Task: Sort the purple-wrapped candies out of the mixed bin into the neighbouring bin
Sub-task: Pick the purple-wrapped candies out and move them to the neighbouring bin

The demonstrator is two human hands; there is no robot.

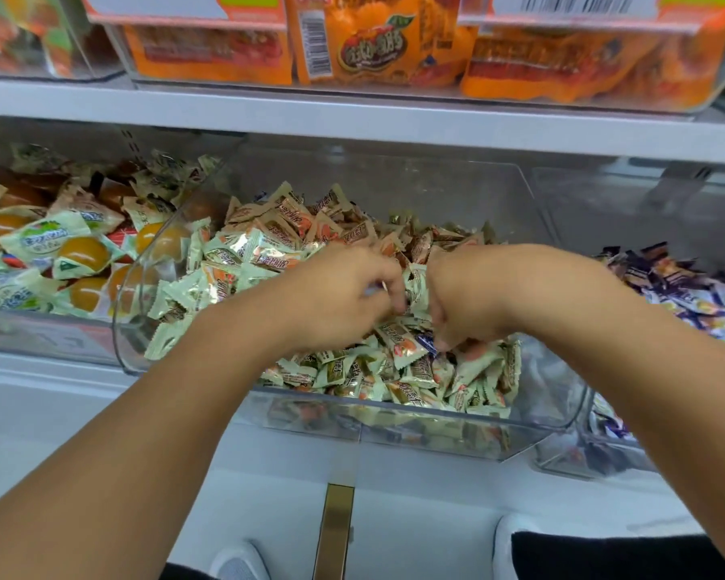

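Both hands dig in mixed bin (553, 416). Right hand (469, 303) fingers curled over purple-wrapped candy (425, 343); grip hidden, can't tell. Left hand (344, 299) curled, contents unclear. Pinch wrapper edge, lift clear, carry right of mixed bin to purple bin (603, 466).

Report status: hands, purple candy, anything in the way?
Both hands in the mixed bin: left hand curled in the pile, right hand fingers curled at a purple candy. Green candies crowd it. Purple bin on the right.

shelf (352, 123) low overhead, bin wall (536, 228) rightward
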